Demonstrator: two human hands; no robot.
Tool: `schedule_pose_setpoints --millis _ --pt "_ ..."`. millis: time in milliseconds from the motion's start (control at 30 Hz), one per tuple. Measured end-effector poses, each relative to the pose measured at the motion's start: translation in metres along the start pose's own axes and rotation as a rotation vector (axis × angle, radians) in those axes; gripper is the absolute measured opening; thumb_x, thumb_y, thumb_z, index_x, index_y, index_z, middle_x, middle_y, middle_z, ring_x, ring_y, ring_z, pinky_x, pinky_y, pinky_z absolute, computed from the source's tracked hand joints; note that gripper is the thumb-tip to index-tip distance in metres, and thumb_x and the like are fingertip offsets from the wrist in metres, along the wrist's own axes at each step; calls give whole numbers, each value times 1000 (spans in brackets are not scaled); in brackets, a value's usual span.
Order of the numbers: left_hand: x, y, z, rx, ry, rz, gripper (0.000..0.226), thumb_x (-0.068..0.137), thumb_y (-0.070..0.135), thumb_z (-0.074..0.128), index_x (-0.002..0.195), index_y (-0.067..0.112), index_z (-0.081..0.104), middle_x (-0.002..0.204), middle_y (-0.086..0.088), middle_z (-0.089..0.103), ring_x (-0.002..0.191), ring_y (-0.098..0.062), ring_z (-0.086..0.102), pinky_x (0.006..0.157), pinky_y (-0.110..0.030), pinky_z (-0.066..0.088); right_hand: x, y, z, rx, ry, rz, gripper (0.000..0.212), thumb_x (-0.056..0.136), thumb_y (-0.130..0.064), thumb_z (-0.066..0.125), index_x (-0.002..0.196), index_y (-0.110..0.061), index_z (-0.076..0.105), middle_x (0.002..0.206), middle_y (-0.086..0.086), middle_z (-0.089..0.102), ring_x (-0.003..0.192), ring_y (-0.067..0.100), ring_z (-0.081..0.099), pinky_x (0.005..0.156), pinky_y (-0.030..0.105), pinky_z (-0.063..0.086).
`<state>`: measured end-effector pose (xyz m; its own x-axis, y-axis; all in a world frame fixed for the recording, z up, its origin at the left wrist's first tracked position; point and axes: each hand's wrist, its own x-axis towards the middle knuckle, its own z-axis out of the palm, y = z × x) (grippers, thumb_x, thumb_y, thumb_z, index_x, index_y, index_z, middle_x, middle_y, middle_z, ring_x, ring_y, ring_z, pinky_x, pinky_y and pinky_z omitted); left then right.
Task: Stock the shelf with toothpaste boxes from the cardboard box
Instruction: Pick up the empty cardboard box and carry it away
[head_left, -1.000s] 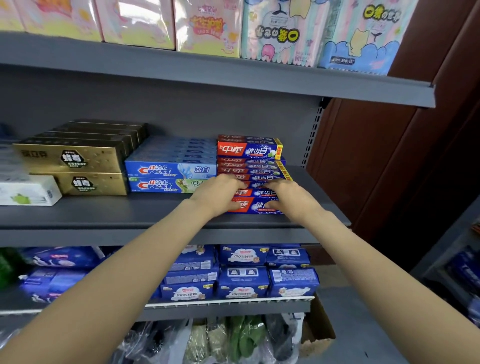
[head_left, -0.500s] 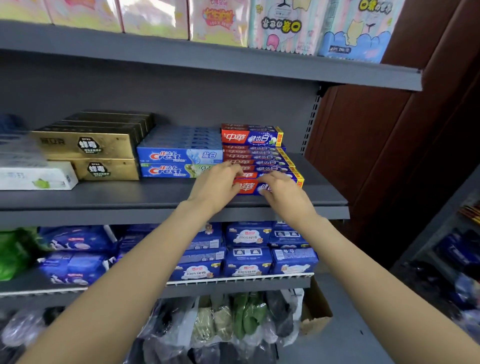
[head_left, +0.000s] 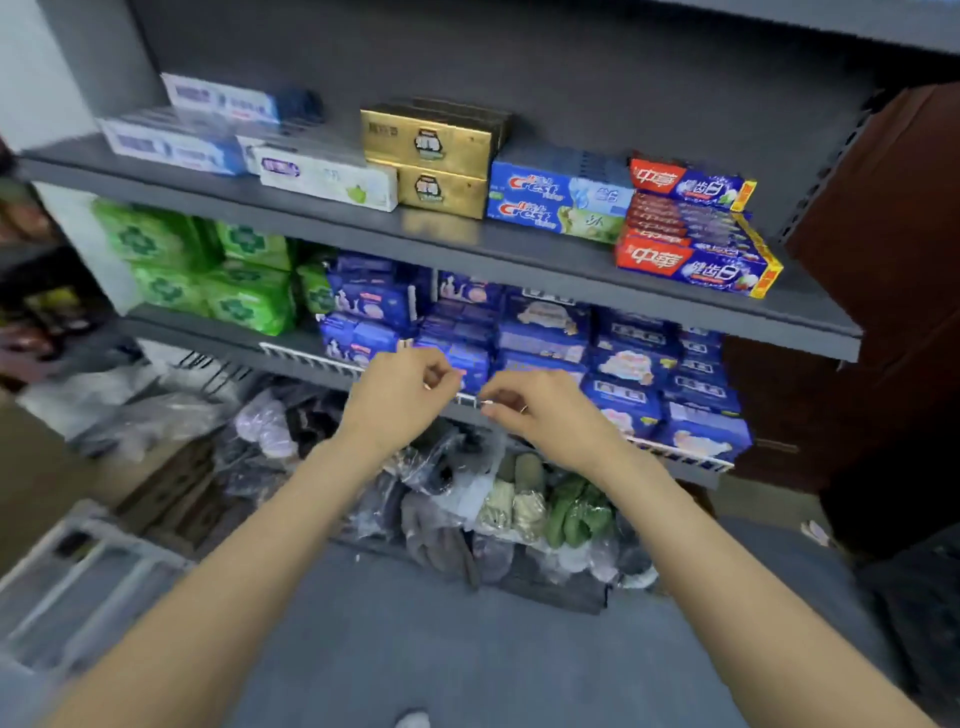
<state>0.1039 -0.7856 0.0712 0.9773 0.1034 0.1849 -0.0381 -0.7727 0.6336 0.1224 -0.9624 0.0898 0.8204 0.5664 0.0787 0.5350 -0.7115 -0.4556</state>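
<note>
Even, soft indoor light; faint glare on gold boxes (head_left: 431, 143). Motion blur throughout, esp. left edge; wide-angle bowing at periphery.

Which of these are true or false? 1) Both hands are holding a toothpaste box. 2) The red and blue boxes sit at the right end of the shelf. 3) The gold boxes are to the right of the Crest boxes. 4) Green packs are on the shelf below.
1) False. The left hand and right hand hold nothing; fingers loosely curled, below the shelf.
2) True. The red and blue boxes are stacked at the right end.
3) False. The gold boxes stand left of the Crest boxes.
4) True. The green packs sit on the lower shelf, at the left.
</note>
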Motion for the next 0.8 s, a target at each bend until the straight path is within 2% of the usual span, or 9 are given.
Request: schedule_pose_setpoints --millis 100,200,267,367,467,600,700,767,800 --pt "-44 -53 -30 61 26 -140 16 85 28 58 82 17 68 71 3 66 82 -23 66 72 -34 51 15 -50 45 5 -68 -57 19 91 -24 59 107 -18 67 98 3 70 91 21 61 81 32 45" --pt "-85 -117 -72 94 88 -276 14 86 25 55 74 19 60 65 5 57 78 -26 63 63 -32 46 36 -109 98 34 -150 -100 20 90 -22 58 107 -19 66 102 4 71 97 22 63 84 36 49" --pt "-109 -165 -105 128 137 -350 16 89 23 51 79 17 62 69 2 58 80 -30 62 60 -30 41 52 -154 138 44 -194 -120 20 89 -23 58 107 -20 66 103 4 71 98 24 63 84 38 50" --pt "-137 -241 -157 247 183 -443 21 92 20 49 105 14 64 97 -9 66 96 -33 60 72 -37 50 79 -224 201 51 -243 -141 22 89 -24 55 108 -23 65 106 6 69 100 27 62 85 42 50" --pt "-156 -316 -204 392 166 -411 29 91 18 49 117 8 55 113 -15 57 110 -33 49 85 -44 46 109 -291 259 60 -268 -156 27 89 -20 54 115 -17 63 111 9 64 105 28 58 88 42 49" --pt "-168 -404 -258 530 1 -472 42 92 29 53 124 3 44 123 -17 47 115 -35 43 92 -44 42 142 -370 322 181 -329 -65 38 92 -20 56 128 -9 54 119 14 60 112 28 56 96 36 43" --pt "-176 -460 -287 478 -227 -595 59 90 34 57 134 3 35 129 -19 43 121 -37 43 94 -44 40 163 -414 364 329 -438 85 46 93 -23 55 135 -8 46 131 14 54 122 25 51 101 32 39" --pt "-180 -487 -297 425 -357 -630 61 90 32 57 138 5 32 130 -19 48 119 -35 48 92 -41 44 178 -436 390 432 -481 235 46 95 -28 52 134 -5 46 133 15 53 124 27 49 104 36 38" --pt "-181 -496 -300 381 -397 -615 57 90 32 57 137 7 37 126 -19 52 115 -34 52 88 -38 46 185 -444 404 489 -485 316 45 95 -32 51 130 -2 48 132 16 53 122 29 50 104 39 39"
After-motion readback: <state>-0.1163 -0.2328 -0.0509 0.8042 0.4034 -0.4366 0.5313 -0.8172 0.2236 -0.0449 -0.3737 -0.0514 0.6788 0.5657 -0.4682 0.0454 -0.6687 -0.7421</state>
